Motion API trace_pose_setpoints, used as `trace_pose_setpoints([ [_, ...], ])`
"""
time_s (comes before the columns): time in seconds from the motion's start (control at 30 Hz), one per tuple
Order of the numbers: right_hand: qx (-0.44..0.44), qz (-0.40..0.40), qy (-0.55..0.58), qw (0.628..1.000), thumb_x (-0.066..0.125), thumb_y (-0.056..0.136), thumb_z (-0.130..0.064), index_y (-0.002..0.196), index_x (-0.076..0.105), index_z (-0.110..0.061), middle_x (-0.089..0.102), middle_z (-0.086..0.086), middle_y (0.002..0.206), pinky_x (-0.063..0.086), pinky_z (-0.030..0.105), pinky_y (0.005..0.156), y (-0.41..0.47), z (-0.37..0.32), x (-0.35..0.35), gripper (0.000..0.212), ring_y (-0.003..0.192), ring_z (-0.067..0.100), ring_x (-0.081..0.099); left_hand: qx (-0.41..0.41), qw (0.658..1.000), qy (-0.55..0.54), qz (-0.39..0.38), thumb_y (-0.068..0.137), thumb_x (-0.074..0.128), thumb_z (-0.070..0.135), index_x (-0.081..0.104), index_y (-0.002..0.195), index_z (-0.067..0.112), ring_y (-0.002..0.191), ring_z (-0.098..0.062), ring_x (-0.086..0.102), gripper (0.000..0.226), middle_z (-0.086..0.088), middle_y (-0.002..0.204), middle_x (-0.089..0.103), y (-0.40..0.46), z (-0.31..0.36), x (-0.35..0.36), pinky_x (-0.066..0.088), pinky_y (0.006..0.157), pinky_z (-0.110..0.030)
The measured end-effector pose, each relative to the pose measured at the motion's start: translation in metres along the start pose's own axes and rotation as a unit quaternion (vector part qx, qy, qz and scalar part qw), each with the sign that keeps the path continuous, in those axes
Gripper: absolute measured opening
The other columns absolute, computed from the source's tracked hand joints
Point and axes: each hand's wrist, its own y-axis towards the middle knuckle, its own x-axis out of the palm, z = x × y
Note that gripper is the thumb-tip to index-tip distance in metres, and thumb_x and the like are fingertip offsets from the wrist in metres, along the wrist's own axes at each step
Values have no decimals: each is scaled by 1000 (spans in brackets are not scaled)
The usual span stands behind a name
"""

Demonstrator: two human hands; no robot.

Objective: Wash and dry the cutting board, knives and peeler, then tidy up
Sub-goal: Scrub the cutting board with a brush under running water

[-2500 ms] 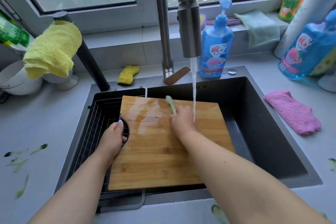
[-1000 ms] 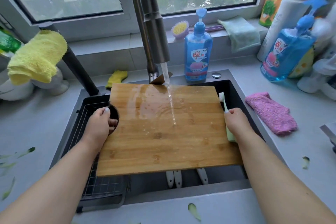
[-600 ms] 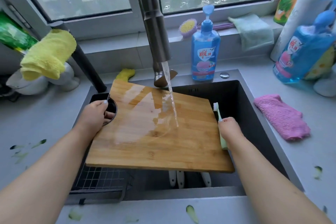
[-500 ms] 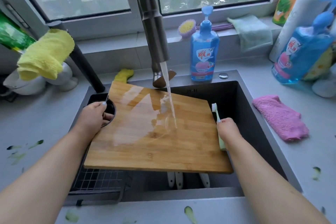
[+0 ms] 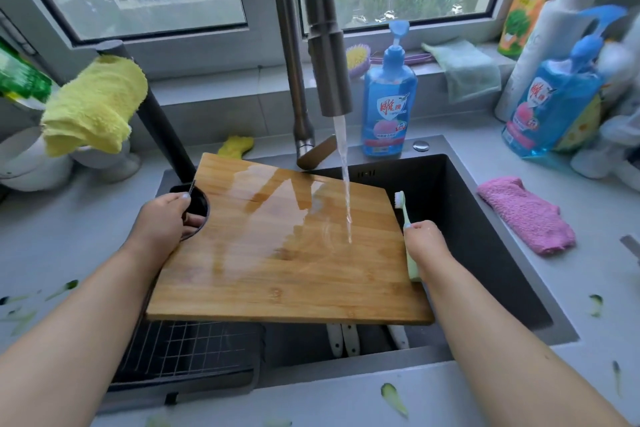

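left hand (image 5: 161, 222) clamped on cutting board (image 5: 287, 253) (handle hole) | right hand (image 5: 424, 244) gripping toothbrush (image 5: 406, 218) against board edge

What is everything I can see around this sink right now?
cutting board: 1, wooden, held tilted over the sink under running water
faucet: 1, grey metal, behind the sink
sink: 1, black
wire rack: 1, dark, sink's left side
white handles: 3, in the sink below the board
soap bottles: 2, blue, behind the sink and far right
pink cloth: 1, right counter
yellow cloth: 1, draped at left
toothbrush: 1, pale green, in the right hand
left hand: gripping the board's handle hole
right hand: at the board's right edge
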Motion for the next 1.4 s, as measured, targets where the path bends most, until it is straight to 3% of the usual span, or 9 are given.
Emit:
trace_pose_setpoints([
  [0.3,-2,11,7,1000,44,100,-26,103,62,-11,61,10,94,46,33,65,-30,-9,30,24,82,23,57,17,1000,2,-12,102,36,18,55,108,3,46,-14,62,25,-4,50,66,5,-1,-37,47,44,-18],
  [0.43,11,14,12,1000,45,99,-28,102,64,-9,63,13,98,49,36,70,-37,-12,43,27,89,29,60,13,1000,-8,-19,100,37,19,56,105,1,59,-25,61,26,-17,70,67,9,0,-50,46,53,-28],
  [0.67,-2,5,0,1000,44,99,-25,92,60,-12,58,9,88,36,28,55,-51,-18,65,22,72,21,51,21,999,-23,-18,101,36,16,52,84,6,45,-18,61,25,-7,50,66,8,-7,-75,46,46,-20],
  [0.8,-22,4,-17,1000,44,96,-21,89,60,-10,58,8,84,38,29,56,-65,-24,81,20,68,20,50,22,999,-37,-2,102,36,15,53,97,5,53,-24,59,20,-23,72,64,8,-17,-95,45,55,-27],
  [0.9,-29,7,-18,999,42,96,-21,96,57,-7,58,7,84,37,28,55,-73,-29,91,21,67,20,50,12,999,-46,6,102,38,16,53,118,5,53,-21,60,24,-19,72,62,11,-25,-111,46,58,-28],
  [1.07,-66,3,-21,998,40,97,-18,63,38,-16,39,1,61,27,27,52,-93,-43,118,33,54,17,34,16,999,-28,35,103,40,17,50,132,3,62,-18,57,34,-11,68,63,14,-34,-147,48,51,-17],
  [1.17,-79,-3,-24,997,40,96,-24,71,42,-19,45,0,68,30,29,52,-106,-52,134,26,58,16,39,21,998,-29,54,102,42,15,53,127,3,53,-13,60,30,-4,53,63,19,-39,-173,47,50,-17],
  [1.27,-90,-13,-4,996,42,97,-31,94,52,-16,56,0,87,45,37,69,-121,-63,149,18,80,19,53,29,997,-31,66,102,43,15,53,124,1,51,-12,61,28,-12,66,60,25,-42,-200,48,56,-22],
  [1.4,-115,-30,4,993,42,98,-34,102,49,-15,53,-2,88,45,37,76,-141,-84,173,21,88,21,54,31,995,-51,83,101,45,14,54,119,7,39,-2,58,21,-10,59,60,31,-41,-238,49,44,-12],
])
